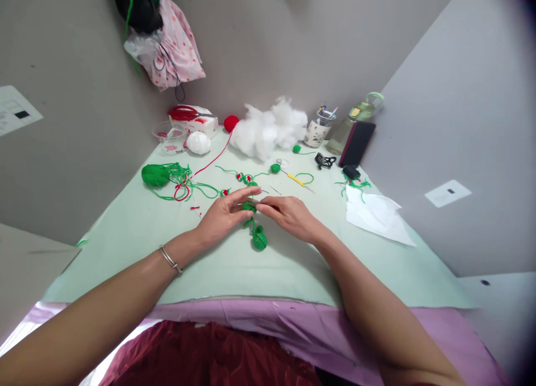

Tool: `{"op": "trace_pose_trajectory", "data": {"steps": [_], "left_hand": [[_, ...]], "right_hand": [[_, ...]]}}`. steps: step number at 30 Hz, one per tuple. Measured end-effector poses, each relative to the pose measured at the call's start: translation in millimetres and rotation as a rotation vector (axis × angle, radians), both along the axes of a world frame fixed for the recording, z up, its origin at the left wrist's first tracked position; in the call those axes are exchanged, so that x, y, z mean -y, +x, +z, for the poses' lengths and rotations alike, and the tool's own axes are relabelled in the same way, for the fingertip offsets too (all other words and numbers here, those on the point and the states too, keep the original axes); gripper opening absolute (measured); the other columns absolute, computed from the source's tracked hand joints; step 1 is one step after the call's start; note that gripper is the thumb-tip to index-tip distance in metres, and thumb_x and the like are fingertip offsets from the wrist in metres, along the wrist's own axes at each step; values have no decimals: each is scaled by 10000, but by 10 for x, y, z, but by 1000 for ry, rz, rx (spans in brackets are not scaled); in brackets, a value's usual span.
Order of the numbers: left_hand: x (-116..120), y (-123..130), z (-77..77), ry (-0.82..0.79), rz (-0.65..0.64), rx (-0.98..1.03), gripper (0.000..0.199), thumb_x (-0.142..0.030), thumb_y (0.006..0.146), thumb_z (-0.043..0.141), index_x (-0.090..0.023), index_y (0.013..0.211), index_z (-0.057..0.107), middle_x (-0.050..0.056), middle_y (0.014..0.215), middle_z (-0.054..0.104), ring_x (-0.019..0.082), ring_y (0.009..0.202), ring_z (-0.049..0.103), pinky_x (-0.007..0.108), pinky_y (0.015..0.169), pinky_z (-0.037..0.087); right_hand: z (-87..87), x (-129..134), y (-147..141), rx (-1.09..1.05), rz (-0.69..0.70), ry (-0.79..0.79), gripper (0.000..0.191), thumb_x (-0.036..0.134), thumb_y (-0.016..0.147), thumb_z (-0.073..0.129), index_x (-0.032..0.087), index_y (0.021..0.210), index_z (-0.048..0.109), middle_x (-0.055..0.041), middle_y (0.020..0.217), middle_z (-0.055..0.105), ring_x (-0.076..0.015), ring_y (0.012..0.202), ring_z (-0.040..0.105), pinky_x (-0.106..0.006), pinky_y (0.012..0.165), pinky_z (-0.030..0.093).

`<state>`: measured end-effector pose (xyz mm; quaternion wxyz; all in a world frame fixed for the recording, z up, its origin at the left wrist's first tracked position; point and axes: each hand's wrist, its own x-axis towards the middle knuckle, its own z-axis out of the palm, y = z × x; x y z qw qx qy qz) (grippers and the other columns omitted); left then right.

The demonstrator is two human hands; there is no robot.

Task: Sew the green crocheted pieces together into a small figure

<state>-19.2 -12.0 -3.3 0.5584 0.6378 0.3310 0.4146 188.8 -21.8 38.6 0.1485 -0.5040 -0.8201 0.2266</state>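
Observation:
Above the middle of the table, my left hand (221,215) holds a small green crocheted piece (248,206) between thumb and fingers. My right hand (291,215) meets it from the other side, thumb and forefinger pinched at the piece's edge; whatever is in the pinch is too small to make out. From the held piece hangs a green strand with little leaves, ending in a round green crocheted ball (259,239). Just beyond the fingers lie small red-and-green crocheted bits (243,178), another green ball (275,168) and a yellow-handled crochet hook (296,179).
Green yarn (156,175) lies tangled with red strands at left. Behind are white stuffing (268,130), a red yarn ball (230,123), a white ball (199,143) and red-handled scissors (184,113). A pen cup (317,132), bottle (341,134), phone (357,144) and white paper (374,214) stand or lie right.

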Motion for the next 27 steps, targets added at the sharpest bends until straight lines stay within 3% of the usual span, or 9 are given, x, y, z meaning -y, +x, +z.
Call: {"op": "trace_pose_trajectory", "data": {"steps": [8,15,18,21,24,27], "left_hand": [[9,21,7,-57,-33,28,561,-202,790,713,-270,1340,627,79,1474,562,272,1221,600,408,964,531],[-82,-58,-16,-146,71,42,522,-388,831,734,-237,1320,628,111,1441,586,280,1166,630,460,1039,455],[-113,-76,-21,-203,101,92,497,-433,846,719,-213,1287,649,122,1401,619,268,1119,653,459,1041,451],[-117,-77,-1,-252,92,154,472,-413,850,720,-213,1273,660,116,1384,635,251,1111,661,437,1029,464],[-106,-74,31,-281,93,179,448,-393,845,729,-214,1252,676,117,1390,634,244,1126,662,414,1021,472],[-100,-73,45,-295,106,181,460,-397,836,737,-206,1250,678,125,1371,648,250,1150,653,406,1018,474]], "right_hand": [[5,-16,14,-24,-38,-23,386,474,998,458,205,811,662,35,628,535,-118,616,442,-252,612,278],[133,-123,368,128,-33,-92,422,537,975,486,199,901,729,-26,773,660,-160,708,547,-274,664,350],[45,-163,368,146,-71,51,343,389,1007,469,208,891,738,-48,900,682,-174,798,591,-288,733,386],[-115,-166,229,107,-43,171,235,253,992,502,210,1027,730,-70,1036,672,-186,889,620,-297,791,425],[-247,-139,80,74,30,220,247,213,986,509,203,1142,700,-100,1128,656,-221,1016,622,-319,851,454],[-310,-111,-6,-21,68,215,270,222,1010,470,210,1170,686,-91,1109,662,-206,991,634,-316,862,469]]}}
